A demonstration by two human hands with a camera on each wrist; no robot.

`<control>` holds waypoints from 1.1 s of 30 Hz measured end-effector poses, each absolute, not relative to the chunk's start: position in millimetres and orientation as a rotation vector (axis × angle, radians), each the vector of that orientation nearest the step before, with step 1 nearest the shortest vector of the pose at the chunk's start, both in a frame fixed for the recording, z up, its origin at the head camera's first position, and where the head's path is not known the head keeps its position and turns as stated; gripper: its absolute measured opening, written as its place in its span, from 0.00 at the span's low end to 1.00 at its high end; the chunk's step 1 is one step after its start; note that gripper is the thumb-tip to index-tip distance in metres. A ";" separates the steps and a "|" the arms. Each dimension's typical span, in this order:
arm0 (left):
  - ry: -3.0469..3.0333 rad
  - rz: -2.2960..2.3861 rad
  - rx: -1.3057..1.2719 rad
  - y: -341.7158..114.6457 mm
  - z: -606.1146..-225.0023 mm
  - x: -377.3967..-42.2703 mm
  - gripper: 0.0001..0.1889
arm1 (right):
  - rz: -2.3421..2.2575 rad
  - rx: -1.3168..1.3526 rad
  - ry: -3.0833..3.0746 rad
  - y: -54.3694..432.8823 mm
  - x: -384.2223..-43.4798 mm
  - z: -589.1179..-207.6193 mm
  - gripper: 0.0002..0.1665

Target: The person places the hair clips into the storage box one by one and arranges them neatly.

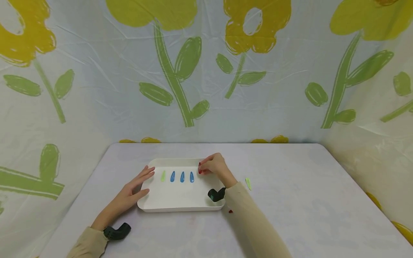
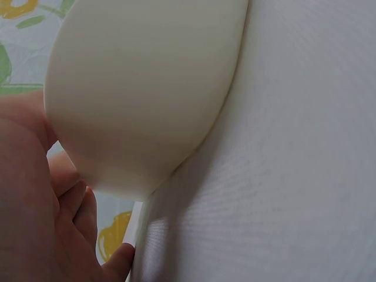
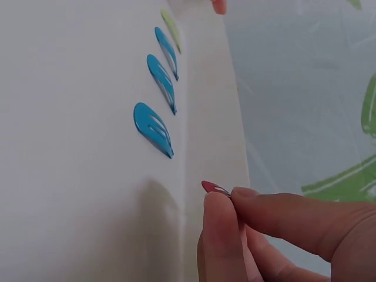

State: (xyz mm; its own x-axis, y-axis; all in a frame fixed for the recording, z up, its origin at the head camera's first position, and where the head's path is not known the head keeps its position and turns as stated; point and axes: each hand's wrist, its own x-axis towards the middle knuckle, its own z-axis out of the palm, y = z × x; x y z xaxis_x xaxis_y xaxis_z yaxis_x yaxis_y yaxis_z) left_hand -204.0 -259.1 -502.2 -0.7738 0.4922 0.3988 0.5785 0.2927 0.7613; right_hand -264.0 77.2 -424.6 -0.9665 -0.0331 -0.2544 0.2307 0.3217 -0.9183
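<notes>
Head view: the right hand (image 1: 215, 166) pinches a red clip (image 1: 199, 168) between thumb and fingertips, over the white tray (image 1: 180, 204). The clip lies just left of that hand and to the right of the 3 blue clips (image 1: 182, 177), its long axis running away from the person (roughly parallel to theirs). The left hand (image 1: 137, 186), fingers spread, grasps no clip; it rests at the tray's left rim, well apart from the red clip.

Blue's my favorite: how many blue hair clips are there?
3. In the white tray, one blue hair clip is beside the green hair clip, another in the middle, and the third nearest the right hand. The right sleeve could hide more.
</notes>
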 end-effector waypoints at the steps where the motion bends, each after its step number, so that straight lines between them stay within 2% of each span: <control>1: -2.452 -1.505 -1.021 -259.1 -502.3 -204.2 0.31 | -1.679 0.170 2.380 76.9 -263.9 -425.7 0.06; 10: -2.453 -1.495 -1.017 -259.4 -502.9 -204.3 0.31 | -1.412 0.105 2.569 73.6 -260.2 -429.3 0.06; 33: -2.448 -1.486 -1.017 -259.1 -502.0 -203.8 0.31 | -1.233 0.034 2.622 71.8 -257.1 -432.7 0.07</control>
